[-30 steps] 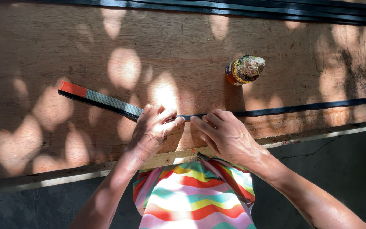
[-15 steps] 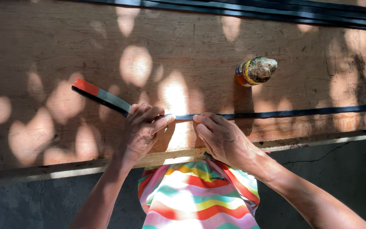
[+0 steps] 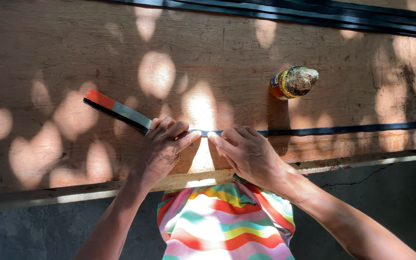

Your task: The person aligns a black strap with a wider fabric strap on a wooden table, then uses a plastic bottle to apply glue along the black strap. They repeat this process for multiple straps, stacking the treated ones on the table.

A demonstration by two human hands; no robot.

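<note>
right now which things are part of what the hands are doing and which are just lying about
In hand:
- long dark strip with red end, pressed flat by left hand and right hand
- wooden board under it

Lying about:
- small grimy bottle, apart from the strip
- dark strips along the far edge

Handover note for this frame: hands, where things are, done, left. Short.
Left hand: fingers down on the dark strip, near its red and grey end.
Right hand: fingertips on the same strip, just right of the left hand.
Strip lies flat along the wooden board, running off to the right.
Soiled can stands behind the strip, apart from it.
More dark strips lie along the far edge.
Done and left: cannot tell from this view.
</note>
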